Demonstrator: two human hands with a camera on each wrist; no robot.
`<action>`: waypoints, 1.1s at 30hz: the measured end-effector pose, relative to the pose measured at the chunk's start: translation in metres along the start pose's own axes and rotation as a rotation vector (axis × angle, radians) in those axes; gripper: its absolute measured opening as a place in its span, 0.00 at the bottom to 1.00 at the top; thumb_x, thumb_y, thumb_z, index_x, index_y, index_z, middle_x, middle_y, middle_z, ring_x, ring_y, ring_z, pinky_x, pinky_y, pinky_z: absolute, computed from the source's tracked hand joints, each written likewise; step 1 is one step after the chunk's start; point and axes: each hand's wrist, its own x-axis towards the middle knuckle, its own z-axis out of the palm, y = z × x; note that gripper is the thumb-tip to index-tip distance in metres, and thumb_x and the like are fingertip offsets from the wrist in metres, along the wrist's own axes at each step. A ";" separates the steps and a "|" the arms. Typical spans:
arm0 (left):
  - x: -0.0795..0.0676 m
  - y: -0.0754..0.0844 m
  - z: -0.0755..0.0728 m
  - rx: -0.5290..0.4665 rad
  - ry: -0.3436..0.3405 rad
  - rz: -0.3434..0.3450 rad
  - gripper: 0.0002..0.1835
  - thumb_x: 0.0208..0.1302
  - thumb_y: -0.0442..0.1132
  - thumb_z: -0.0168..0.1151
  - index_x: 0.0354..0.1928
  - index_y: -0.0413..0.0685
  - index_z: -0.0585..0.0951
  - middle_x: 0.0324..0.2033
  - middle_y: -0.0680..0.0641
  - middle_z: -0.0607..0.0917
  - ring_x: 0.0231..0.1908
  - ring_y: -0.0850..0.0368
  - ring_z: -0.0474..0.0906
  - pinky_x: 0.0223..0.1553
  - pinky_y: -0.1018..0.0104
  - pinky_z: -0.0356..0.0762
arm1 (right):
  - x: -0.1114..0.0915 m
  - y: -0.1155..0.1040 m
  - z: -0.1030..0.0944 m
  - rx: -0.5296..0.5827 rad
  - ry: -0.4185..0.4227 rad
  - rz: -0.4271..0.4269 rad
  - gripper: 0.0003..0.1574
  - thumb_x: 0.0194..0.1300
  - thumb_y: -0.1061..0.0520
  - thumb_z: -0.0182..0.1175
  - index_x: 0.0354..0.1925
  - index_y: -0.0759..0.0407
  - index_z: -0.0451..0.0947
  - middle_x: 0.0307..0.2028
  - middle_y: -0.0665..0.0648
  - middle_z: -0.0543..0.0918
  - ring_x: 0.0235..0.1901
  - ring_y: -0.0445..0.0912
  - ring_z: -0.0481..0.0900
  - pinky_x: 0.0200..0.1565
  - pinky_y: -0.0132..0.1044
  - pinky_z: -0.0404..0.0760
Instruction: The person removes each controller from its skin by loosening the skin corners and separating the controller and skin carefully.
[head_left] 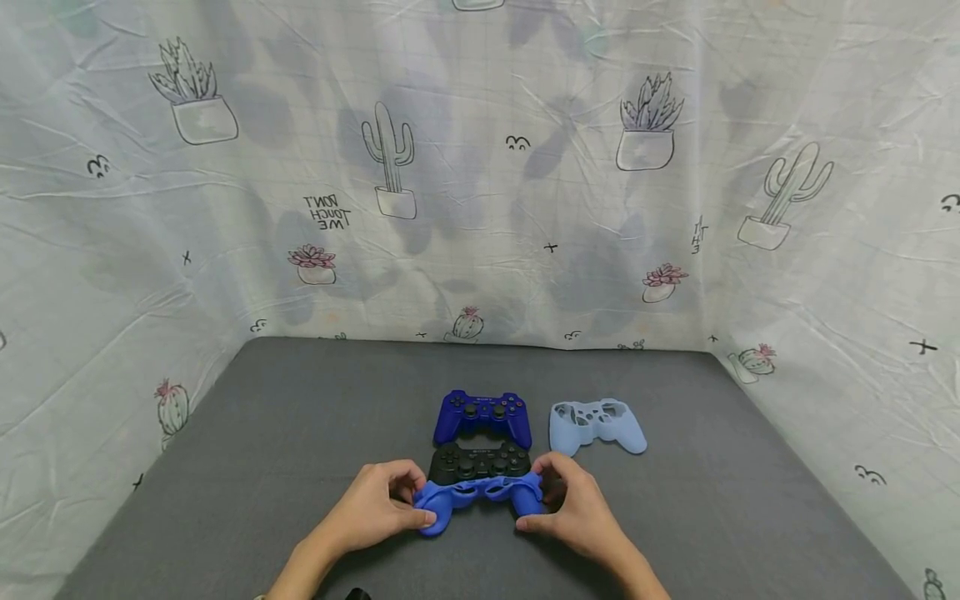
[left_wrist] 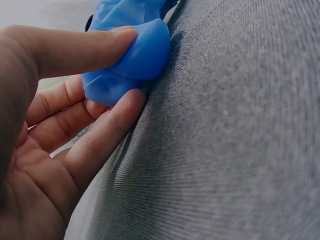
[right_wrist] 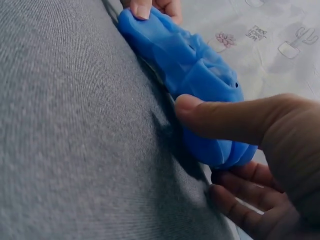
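A bright blue silicone controller cover (head_left: 480, 490) lies across the near part of a black game controller (head_left: 480, 463), whose buttons and sticks show behind it in the head view. My left hand (head_left: 382, 502) pinches the cover's left grip, thumb on top and fingers beneath, as the left wrist view shows up close. At the other end, my right hand (head_left: 572, 510) holds the right grip between thumb and fingers. The blue cover (right_wrist: 210, 85) looks wrinkled around its openings in the right wrist view. The controller's near half is hidden under the cover.
Just behind the black controller sits a dark blue game controller (head_left: 482, 417). To its right lies a light blue silicone cover (head_left: 597, 425). The grey tabletop (head_left: 337, 400) is bordered by a white cloth (head_left: 480, 208) printed with cacti. A small black object (head_left: 358, 594) shows at the bottom edge.
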 end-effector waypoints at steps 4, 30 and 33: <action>0.000 0.000 0.000 0.002 0.000 -0.008 0.19 0.48 0.49 0.79 0.35 0.51 0.80 0.23 0.54 0.80 0.24 0.60 0.75 0.24 0.68 0.71 | 0.001 0.002 0.001 -0.021 0.042 -0.074 0.34 0.37 0.49 0.84 0.41 0.47 0.74 0.36 0.46 0.80 0.32 0.42 0.80 0.35 0.38 0.80; 0.000 0.000 -0.001 0.002 0.022 -0.010 0.17 0.50 0.47 0.79 0.36 0.51 0.80 0.23 0.55 0.81 0.24 0.59 0.76 0.25 0.67 0.72 | 0.000 -0.008 0.001 -0.059 0.012 0.006 0.31 0.38 0.50 0.84 0.34 0.52 0.73 0.23 0.46 0.76 0.23 0.42 0.75 0.26 0.34 0.74; 0.000 0.000 -0.002 0.006 0.024 -0.019 0.18 0.50 0.47 0.79 0.37 0.51 0.80 0.23 0.55 0.81 0.25 0.58 0.76 0.25 0.67 0.72 | 0.000 -0.009 0.001 -0.058 0.016 0.018 0.31 0.38 0.50 0.84 0.34 0.52 0.73 0.22 0.46 0.76 0.22 0.41 0.75 0.25 0.33 0.74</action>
